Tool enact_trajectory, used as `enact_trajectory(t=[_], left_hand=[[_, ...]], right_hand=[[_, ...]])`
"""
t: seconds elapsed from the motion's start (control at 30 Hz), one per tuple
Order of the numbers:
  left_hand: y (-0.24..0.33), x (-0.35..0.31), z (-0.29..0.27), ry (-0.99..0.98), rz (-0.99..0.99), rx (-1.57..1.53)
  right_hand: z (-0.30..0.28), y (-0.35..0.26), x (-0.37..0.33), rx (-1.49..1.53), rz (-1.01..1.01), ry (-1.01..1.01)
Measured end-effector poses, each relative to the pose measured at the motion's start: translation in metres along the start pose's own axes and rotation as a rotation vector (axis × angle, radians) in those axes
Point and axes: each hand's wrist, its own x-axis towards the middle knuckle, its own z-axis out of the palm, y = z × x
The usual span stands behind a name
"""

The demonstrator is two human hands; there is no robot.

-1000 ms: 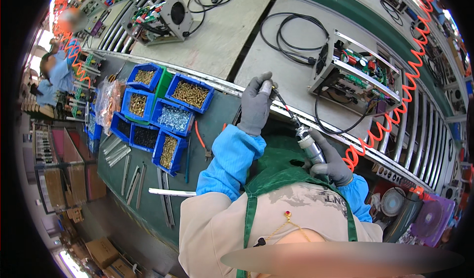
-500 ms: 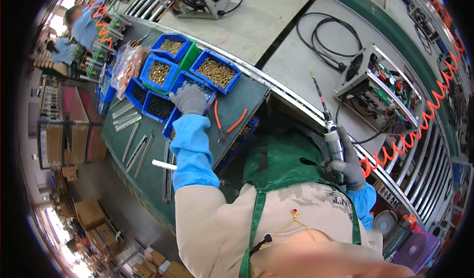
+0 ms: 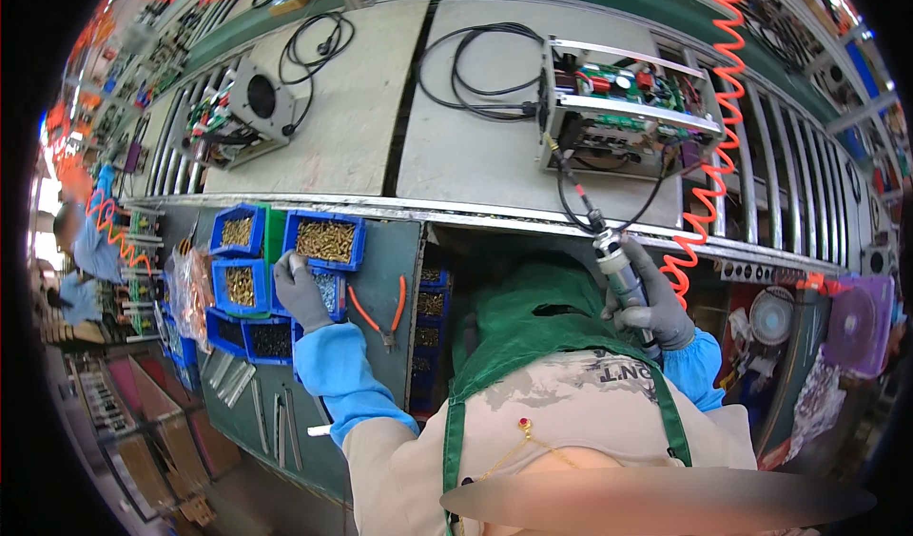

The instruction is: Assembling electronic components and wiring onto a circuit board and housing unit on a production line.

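Screwdriver [image 3: 623,275] now nearer metal chassis [image 3: 635,111]

Got matt grey cloth covering the left hand [image 3: 302,296] and right hand [image 3: 663,310]. Looks like smooth blue plastic for the bins [image 3: 359,241] around the left one, with shiny brass-coloured metal bits [image 3: 325,240] just past it. Seeing glossy silvery metal on the driver [image 3: 618,270] in the right, bare metal on the chassis [image 3: 637,115] beyond, crinkly clear plastic on the bag [image 3: 195,293] left of the left hand.
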Motion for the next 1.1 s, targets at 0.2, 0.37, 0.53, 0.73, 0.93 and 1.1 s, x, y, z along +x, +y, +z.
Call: enact_trajectory(t=[0.2, 0.37, 0.53, 0.73, 0.93, 1.1], left_hand=[[0.147, -0.026, 0.079, -0.75, -0.156, -1.284], [0.24, -0.069, 0.104, -1.053, -0.167, -1.339], [0.264, -0.081, 0.105, -1.192, -0.159, -1.357], [0.266, -0.088, 0.111, -1.204, -0.187, -1.374], [0.266, -0.094, 0.115, -1.254, -0.212, -1.338], [0.266, -0.103, 0.12, -1.317, -0.28, -1.388]], right_hand=[[-0.006, 0.01, 0.0, 0.01, -0.105, 0.246], [-0.004, 0.014, 0.012, 0.021, -0.16, 0.238], [-0.006, 0.026, 0.02, -0.073, -0.212, 0.264], [0.0, 0.032, 0.022, 0.031, -0.191, 0.238], [0.04, 0.037, 0.037, 0.055, -0.254, 0.28], [0.049, 0.032, 0.039, 0.915, -0.417, -0.058]])
